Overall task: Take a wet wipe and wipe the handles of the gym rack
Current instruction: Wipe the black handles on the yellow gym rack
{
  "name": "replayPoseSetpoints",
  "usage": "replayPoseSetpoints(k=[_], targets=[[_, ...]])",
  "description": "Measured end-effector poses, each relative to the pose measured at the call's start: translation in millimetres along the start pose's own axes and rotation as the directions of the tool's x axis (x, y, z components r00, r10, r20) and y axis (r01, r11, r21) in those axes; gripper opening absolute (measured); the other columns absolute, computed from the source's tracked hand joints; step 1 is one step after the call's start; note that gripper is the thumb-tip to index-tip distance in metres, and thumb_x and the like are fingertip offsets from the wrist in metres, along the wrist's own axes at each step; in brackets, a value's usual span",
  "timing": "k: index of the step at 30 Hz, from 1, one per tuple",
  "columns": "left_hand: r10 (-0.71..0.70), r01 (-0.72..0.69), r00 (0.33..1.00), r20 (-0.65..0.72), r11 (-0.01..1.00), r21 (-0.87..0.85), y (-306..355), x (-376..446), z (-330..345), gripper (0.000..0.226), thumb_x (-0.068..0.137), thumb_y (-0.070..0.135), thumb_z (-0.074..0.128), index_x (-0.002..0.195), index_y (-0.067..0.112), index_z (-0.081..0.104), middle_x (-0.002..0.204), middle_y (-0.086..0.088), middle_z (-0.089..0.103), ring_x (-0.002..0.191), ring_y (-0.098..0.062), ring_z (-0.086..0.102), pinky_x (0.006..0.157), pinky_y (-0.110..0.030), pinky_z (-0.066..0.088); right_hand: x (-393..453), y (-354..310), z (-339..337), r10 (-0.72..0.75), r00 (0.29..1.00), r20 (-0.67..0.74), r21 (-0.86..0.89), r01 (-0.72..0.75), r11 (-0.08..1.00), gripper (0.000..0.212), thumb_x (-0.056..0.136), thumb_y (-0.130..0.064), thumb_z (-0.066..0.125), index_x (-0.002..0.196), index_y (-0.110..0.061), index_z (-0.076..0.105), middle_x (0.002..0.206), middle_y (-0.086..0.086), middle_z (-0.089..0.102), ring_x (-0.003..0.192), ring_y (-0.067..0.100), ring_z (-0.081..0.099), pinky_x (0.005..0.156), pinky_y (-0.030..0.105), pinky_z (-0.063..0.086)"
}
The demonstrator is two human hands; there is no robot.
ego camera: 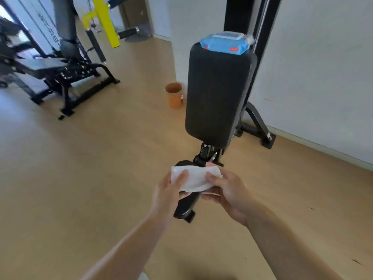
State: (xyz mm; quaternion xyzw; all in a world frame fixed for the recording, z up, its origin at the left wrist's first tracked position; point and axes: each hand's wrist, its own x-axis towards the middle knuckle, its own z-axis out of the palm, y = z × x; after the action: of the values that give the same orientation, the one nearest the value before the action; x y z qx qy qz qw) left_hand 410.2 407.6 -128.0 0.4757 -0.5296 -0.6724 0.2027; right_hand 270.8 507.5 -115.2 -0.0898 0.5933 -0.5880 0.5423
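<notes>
my left hand (167, 190) pinches the white wet wipe (194, 177) at its left edge, thumb on top; my right hand (228, 190) grips its right edge, fingers (211, 196) curled underneath. the blue wipe pack (225, 44) rests atop the black pad (218, 93) ahead.

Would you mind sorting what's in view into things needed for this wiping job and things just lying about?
Job: wet wipe, held by left hand and right hand; wipes pack; rack handles.
Lying about: orange bin, black pad, bench.
</notes>
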Motion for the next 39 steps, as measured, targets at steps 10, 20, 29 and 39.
replayPoseSetpoints(k=[10,20,29,39], targets=[[-0.033,0.04,0.991,-0.13,0.998,0.049,24.2,58.0,-230.1,0.062,0.086,0.07,0.057,0.084,0.011,0.076,0.08,-0.004,0.072,0.078,-0.021,0.065,0.077,-0.033,0.048,65.1,40.5,214.7,0.016,0.998,0.066,-0.014,-0.015,1.0,0.03,0.094,-0.027,0.067,0.114,-0.005,0.07,0.112,0.013,0.075,0.107,0.027,0.071,0.098,0.044,0.054],[0.077,-0.076,0.997,-0.009,0.994,0.08,86.4,137.3,-329.9,0.027,0.092,0.039,0.07,0.082,0.015,0.076,0.072,0.007,0.07,0.061,-0.004,0.062,0.055,-0.016,0.044,127.2,6.8,341.6,-0.143,0.988,-0.062,-0.05,0.14,0.989,0.031,0.092,-0.035,0.069,0.103,-0.007,0.072,0.095,0.004,0.078,0.095,0.019,0.074,0.083,0.032,0.057],[0.118,-0.111,0.993,-0.006,0.949,0.295,162.0,276.3,-380.1,0.044,0.093,0.058,0.058,0.084,0.02,0.077,0.071,0.0,0.07,0.065,-0.009,0.061,0.064,-0.025,0.044,251.7,-60.7,412.0,-0.108,0.992,0.069,0.2,0.092,0.975,0.02,0.091,-0.013,0.067,0.106,-0.001,0.072,0.108,0.014,0.076,0.099,0.022,0.073,0.099,0.039,0.052],[0.248,-0.224,0.968,-0.038,0.923,0.313,283.3,468.0,-417.4,0.031,0.088,0.044,0.071,0.117,0.037,0.067,0.106,0.014,0.074,0.093,-0.002,0.069,0.072,-0.023,0.055,469.2,-191.3,479.9,-0.137,0.956,-0.259,0.284,0.212,0.935,0.02,0.09,-0.009,0.07,0.109,-0.003,0.066,0.107,0.017,0.074,0.1,0.029,0.073,0.081,0.037,0.06]])
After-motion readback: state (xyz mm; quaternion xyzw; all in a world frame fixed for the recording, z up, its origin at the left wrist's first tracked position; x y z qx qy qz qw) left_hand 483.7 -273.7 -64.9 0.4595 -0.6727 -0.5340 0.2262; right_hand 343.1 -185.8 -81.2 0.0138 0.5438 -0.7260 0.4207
